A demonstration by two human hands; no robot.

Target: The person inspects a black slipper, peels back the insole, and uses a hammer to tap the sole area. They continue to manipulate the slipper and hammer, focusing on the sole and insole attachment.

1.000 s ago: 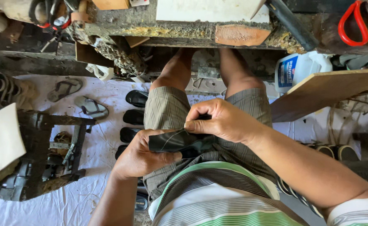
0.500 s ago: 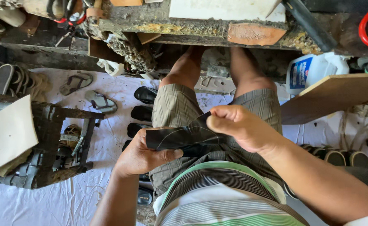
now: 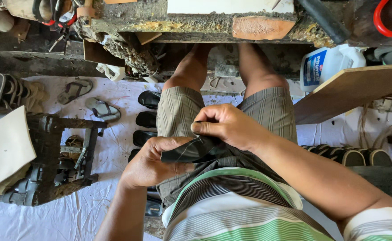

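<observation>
I sit with a black leather piece lying over my lap. My left hand grips its left end from below, thumb on top. My right hand pinches the piece's upper edge between thumb and forefinger, just above the left hand. A thin pale thread runs across the black surface. Both hands touch the piece; its right part is hidden under my right hand and wrist.
A rough workbench edge with a tan leather sole lies ahead. Black sandal soles line the white floor sheet beside my left leg. A dark metal stand, a white jug and a wooden board flank me.
The view has shifted slightly. My right hand moved from on top of the black piece to pinching its upper edge; the left hand kept its grip.
</observation>
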